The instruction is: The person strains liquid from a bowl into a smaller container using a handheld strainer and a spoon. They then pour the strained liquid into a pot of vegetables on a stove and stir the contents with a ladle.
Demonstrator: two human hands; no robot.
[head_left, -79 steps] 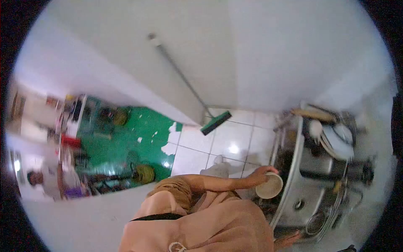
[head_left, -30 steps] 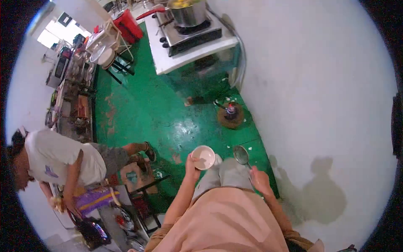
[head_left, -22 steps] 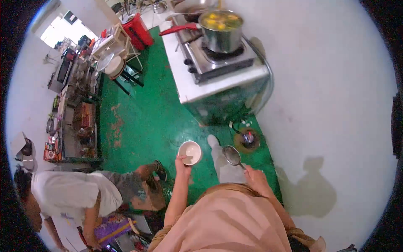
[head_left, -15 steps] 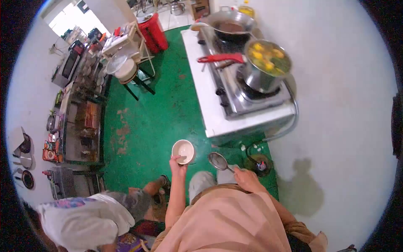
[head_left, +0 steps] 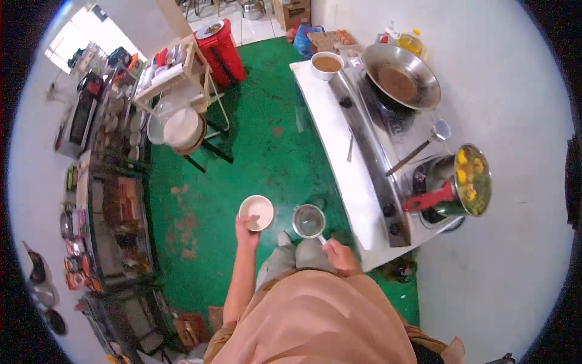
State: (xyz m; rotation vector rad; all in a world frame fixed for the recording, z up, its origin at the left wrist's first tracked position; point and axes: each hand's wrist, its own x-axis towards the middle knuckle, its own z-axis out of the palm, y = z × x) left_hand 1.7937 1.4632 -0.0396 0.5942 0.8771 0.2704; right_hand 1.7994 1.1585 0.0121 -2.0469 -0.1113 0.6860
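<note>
My left hand [head_left: 245,234] grips a white bowl [head_left: 264,219], its thumb over the rim. A small utensil or scrap, too indistinct to name, shows inside the bowl. In my right hand [head_left: 344,257] is the handle of a round metal strainer [head_left: 309,221], held level just right of the bowl and apart from it. Both are above the green floor, left of the stove counter [head_left: 357,206]. On the stove's near burner stands a steel pot [head_left: 451,208] with a red handle, holding yellow pieces and greens. Farther back sits a wok [head_left: 427,73] with brown residue.
A long-handled ladle [head_left: 418,151] lies across the stove. A bowl of brown liquid [head_left: 326,64], eggs [head_left: 344,37] and an oil bottle [head_left: 411,43] are at the back. A stool with a tub [head_left: 183,128], a red bin [head_left: 223,57] and shelving [head_left: 118,212] stand left.
My view has turned, and the stove now appears nearer and farther right. The bowl and strainer are still held, the strainer more level. The person at lower left has mostly left view.
</note>
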